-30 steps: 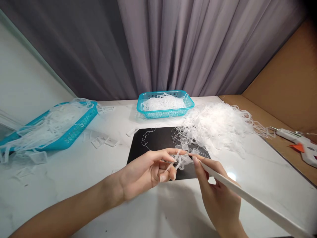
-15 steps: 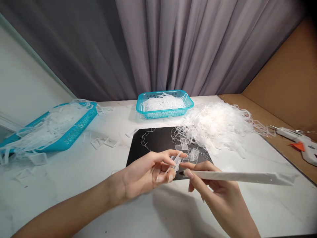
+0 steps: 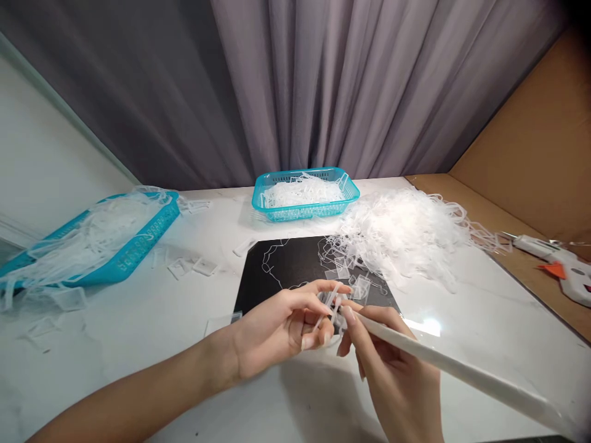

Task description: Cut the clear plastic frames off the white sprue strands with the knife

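My left hand (image 3: 272,329) pinches a small clear plastic piece (image 3: 329,304) with thin edges between thumb and fingers, above the black mat (image 3: 256,280). In my right hand (image 3: 392,363) is a long white stick-like tool (image 3: 452,362), gripped near its narrow end, its shaft slanting down to the right. The tool's working end meets the clear piece, though fingers partly hide the contact. Just beyond the hands, loose clear frame-like pieces (image 3: 360,287) lie on the mat.
A large heap of clear plastic strands (image 3: 406,234) spreads at right. Blue baskets of similar pieces stand at back, a basket (image 3: 305,213), and at left, another basket (image 3: 133,255). A white glue gun (image 3: 575,274) lies at far right. Grey curtains (image 3: 305,80) hang behind.
My right hand has moved left and turned, bringing the tool's end to the clear piece; its far end has swung down. My left hand has shifted slightly right.
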The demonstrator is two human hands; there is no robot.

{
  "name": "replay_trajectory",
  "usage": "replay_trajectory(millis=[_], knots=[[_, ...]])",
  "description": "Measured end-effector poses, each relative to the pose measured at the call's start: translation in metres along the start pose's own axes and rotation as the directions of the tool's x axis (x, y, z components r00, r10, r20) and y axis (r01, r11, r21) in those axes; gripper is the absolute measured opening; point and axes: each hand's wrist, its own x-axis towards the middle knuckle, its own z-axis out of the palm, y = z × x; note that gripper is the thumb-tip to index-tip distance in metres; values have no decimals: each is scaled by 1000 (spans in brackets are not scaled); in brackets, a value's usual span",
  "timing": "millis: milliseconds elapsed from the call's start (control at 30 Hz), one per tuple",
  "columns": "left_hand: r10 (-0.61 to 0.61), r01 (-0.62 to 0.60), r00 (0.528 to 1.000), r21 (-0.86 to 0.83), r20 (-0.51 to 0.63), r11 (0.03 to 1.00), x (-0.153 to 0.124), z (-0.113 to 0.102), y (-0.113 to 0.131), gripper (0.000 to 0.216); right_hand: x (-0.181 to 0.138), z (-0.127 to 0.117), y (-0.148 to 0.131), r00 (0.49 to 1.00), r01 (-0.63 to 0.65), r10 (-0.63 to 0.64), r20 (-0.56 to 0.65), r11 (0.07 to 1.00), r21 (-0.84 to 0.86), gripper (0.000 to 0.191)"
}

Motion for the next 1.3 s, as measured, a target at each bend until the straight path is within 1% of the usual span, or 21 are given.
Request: replay_trajectory(millis=[67, 133, 200, 267, 367, 467, 600, 733, 867, 933, 1033, 1133, 1200, 1300], knots=[[5, -5, 1000, -13, -8, 1000, 0, -1, -1, 34, -2, 2, 4, 992, 115, -118, -49, 992, -54, 12], [10, -10, 1000, -31, -11, 999, 0, -1, -2, 37, -3, 1, 5, 968, 217, -235, -83, 959, -180, 13], [14, -14, 1000, -43, -2, 999, -1, 0, -2, 38, -3, 0, 4, 941, 279, -328, -87, 893, -354, 15], [17, -16, 1000, -44, 16, 999, 0, 1, -1, 39, -1, -2, 2, 912, 324, -404, -62, 808, -493, 17], [6, -4, 999, -30, 36, 1000, 0, 1, -1, 39, 2, -4, 0, 863, 412, -504, -15, 721, -558, 19], [-6, 7, 999, -20, 40, 1000, -1, 2, -1, 37, 6, -5, 2, 831, 461, -556, -7, 696, -551, 18], [-29, 29, 999, 14, 29, 1000, -2, 3, -1, 35, 13, -10, 8, 831, 472, -557, -13, 716, -514, 15], [-35, 34, 999, 55, 9, 998, -3, 4, -2, 35, 22, -17, 12, 840, 452, -539, -65, 761, -466, 12], [-72, 72, 997, 100, -9, 992, -1, 3, -2, 33, 30, -23, 15, 815, 450, -572, -89, 723, -525, 9], [-108, 109, 994, 130, -15, 985, 0, 2, -1, 32, 34, -26, 17, 816, 449, -571, -87, 722, -526, 7], [-165, 166, 986, 182, -19, 969, 0, 0, 0, 31, 39, -32, 21, 840, 405, -530, -117, 756, -515, 7], [-243, 236, 970, 216, 10, 947, 0, -4, -1, 31, 43, -40, 21, 864, 303, -466, -192, 784, -541, 7], [-264, 251, 964, 227, 26, 941, -1, -6, 0, 30, 46, -46, 17, 904, 224, -373, -208, 828, -514, 11], [-233, 224, 972, 213, 16, 951, -1, -7, 2, 24, 46, -52, 8, 962, 124, -209, -176, 908, -401, 19]])
